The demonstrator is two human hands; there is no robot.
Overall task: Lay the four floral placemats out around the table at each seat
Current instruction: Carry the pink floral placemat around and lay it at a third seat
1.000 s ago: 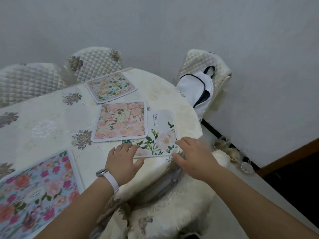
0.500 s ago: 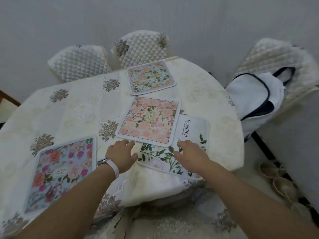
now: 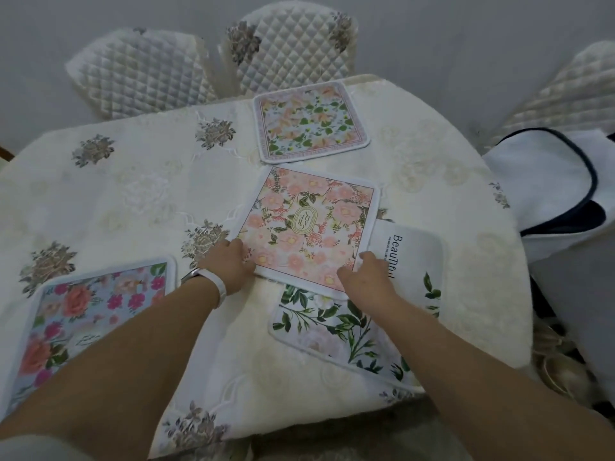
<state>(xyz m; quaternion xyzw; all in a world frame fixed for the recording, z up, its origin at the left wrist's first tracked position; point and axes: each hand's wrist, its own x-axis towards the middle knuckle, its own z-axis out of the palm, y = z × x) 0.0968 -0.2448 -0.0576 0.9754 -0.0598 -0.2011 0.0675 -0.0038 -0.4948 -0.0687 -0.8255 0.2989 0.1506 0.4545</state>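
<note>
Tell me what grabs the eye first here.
Both hands, left hand and right hand, sit at the near corners of the pink mat mid-table, which overlaps the white leafy mat by the near edge. A bright rose mat lies near left; a pastel mat lies far side.

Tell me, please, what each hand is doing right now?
Left hand: gripping the pink placemat's near-left corner.
Right hand: gripping its near-right corner.
</note>
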